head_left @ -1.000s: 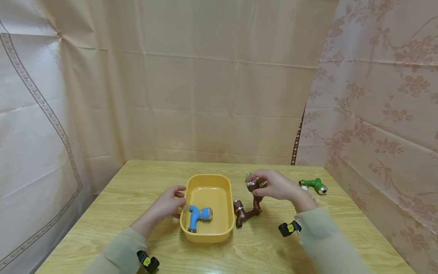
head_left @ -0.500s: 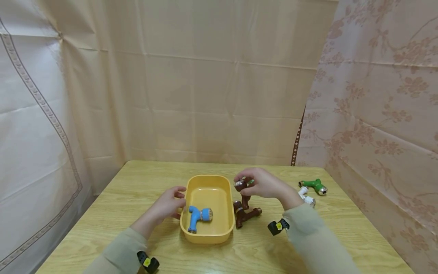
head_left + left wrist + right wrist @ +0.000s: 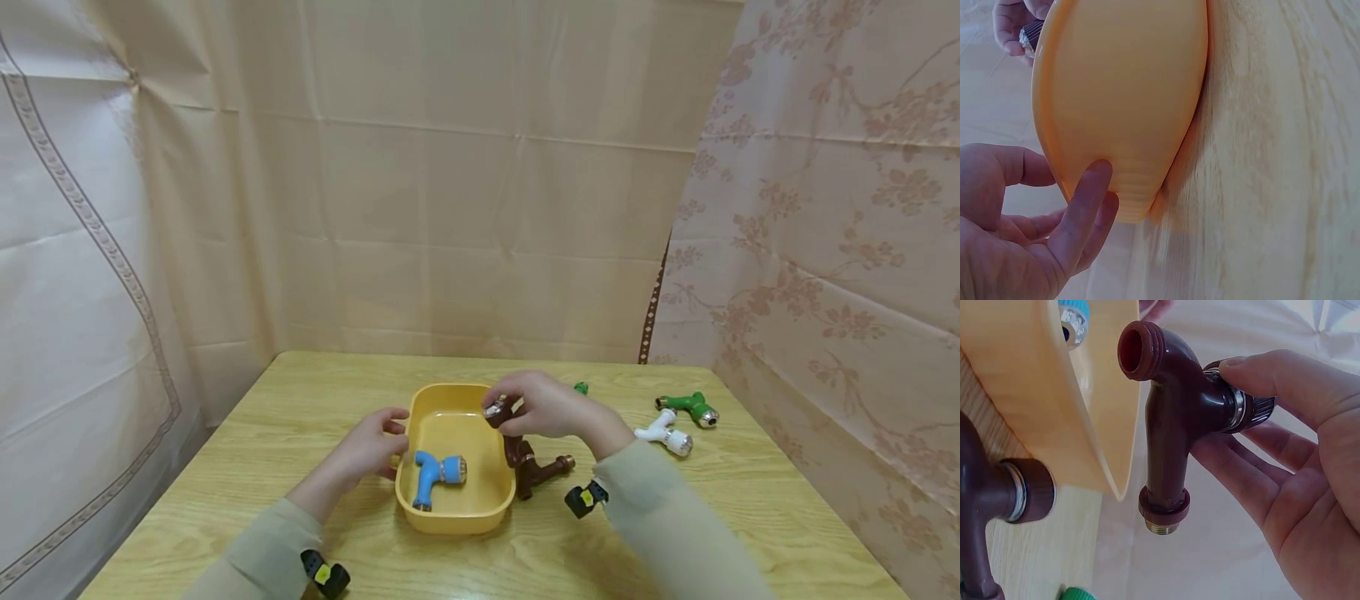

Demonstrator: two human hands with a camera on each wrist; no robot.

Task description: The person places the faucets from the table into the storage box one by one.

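One brown tap (image 3: 1171, 419), right hand (image 3: 549, 406) pinching, has neared the tray (image 3: 454, 523) the loose left hand (image 3: 371, 447) touches.

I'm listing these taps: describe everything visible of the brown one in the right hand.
The brown tap is dark, glossy and plastic-looking. It has a ribbed knob with a silvery end cap, a silvery ring at the knob's base, an open, ridged mouth, and a collared stem ending in brassy threads. The right hand holds it by the knob, between thumb and fingers. It is held up at the right side of the yellow tray; whether they touch is unclear.
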